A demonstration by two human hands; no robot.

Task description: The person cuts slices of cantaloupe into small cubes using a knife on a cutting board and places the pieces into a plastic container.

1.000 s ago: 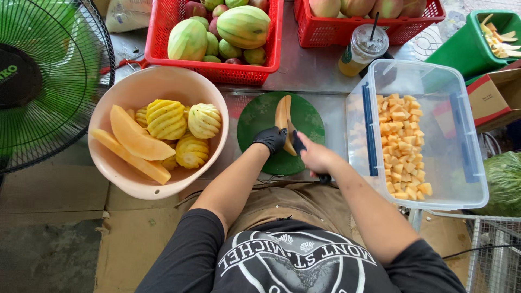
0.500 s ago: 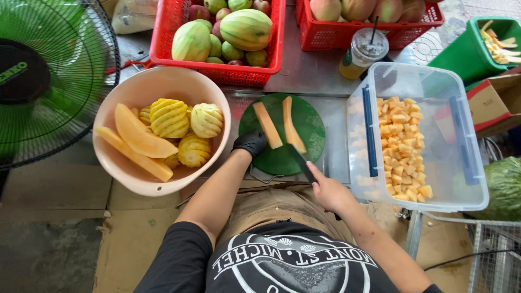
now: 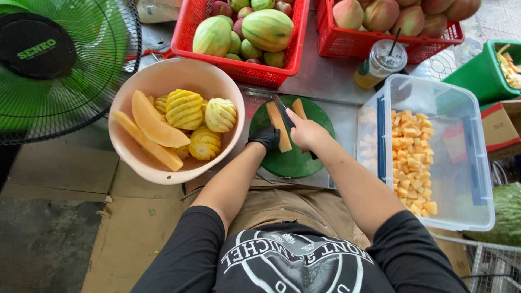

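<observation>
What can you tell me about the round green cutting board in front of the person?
The board is a round, dark green disc, plastic by its look, lying flat on the grey metal counter between the pink bowl and the clear tub. Two long orange melon strips lie on it, side by side. The gloved left hand rests at the nearer strip, and the bare right hand holds a knife between the strips. Both hands cover part of its surface.

Two long orange melon strips (image 3: 279, 126) lie side by side on a round green cutting board (image 3: 296, 160), a dark-bladed knife (image 3: 283, 108) between them.
</observation>
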